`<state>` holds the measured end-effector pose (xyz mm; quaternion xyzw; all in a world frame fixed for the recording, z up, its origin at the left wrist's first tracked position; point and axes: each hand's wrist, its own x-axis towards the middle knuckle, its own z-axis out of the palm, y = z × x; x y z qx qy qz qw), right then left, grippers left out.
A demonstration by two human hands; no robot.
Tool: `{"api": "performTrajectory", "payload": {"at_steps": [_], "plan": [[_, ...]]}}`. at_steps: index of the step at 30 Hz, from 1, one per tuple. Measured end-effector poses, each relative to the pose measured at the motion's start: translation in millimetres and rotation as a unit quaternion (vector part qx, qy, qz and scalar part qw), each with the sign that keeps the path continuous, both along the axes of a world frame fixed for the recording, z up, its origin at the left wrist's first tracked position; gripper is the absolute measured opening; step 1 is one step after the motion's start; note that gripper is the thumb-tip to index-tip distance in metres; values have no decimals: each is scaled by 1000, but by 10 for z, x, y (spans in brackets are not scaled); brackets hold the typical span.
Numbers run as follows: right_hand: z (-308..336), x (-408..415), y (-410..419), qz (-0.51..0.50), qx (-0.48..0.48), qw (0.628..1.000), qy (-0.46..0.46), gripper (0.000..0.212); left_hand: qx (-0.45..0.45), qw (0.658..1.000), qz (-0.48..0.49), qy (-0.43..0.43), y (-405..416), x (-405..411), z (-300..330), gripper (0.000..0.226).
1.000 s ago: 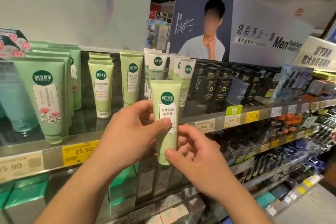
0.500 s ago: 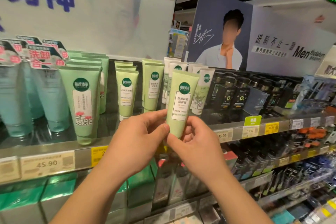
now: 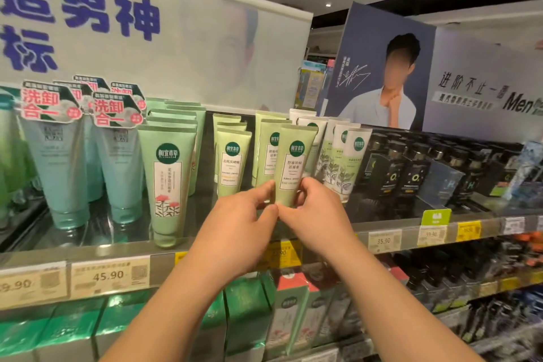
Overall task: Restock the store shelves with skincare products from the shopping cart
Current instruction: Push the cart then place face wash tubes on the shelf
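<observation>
i've got the pale green tube (image 3: pixel 293 162) standing cap-down over the top shelf (image 3: pixel 164 244), at the front of its row, just ahead of a matching tube (image 3: pixel 268 153). my left hand (image 3: pixel 235 232) pinches its lower left edge between thumb and forefinger, and my right hand (image 3: pixel 316 214) curls round the lower right side, fingers tucked behind it. the cap end is hidden by my fingers, so i can't tell if it is touching the shelf yet.

i judge it light and soft-walled: squeeze the middle and it would dent or tip. the glossy plastic looks a bit slippery, so the firmer bottom near the cap is the sensible place to hold, as i am now. it is tall on a narrow base, with the white tubes (image 3: pixel 343 156) just beside it on the right, so a careless release could topple it into its neighbours.
</observation>
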<state>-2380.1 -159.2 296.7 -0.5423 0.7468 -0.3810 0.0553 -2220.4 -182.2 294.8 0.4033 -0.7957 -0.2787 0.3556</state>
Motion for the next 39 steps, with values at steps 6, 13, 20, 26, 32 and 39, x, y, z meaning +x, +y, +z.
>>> {"api": "performTrajectory", "payload": {"at_steps": [6, 13, 20, 26, 32, 39], "plan": [[-26, -24, -99, -2, 40, 999, 32, 33, -9, 999, 19, -49, -82, -44, -53, 52], [5, 3, -175, -4, 57, 996, 69, 42, -13, 998, 21, -64, -123, -40, -50, 52], [-10, 27, -248, -12, 61, 994, 88, 40, -10, 997, 19, -74, -152, -45, -39, 53], [-9, 34, -278, -15, 65, 994, 84, 34, 7, 997, 19, -70, -145, -27, -20, 50], [11, 22, -224, -16, 89, 994, 62, 29, 10, 999, 18, -39, -129, -23, -10, 56], [9, -35, 54, -11, 22, 1000, -11, 66, -22, 999, 21, 38, 16, 47, 20, 55]]}}
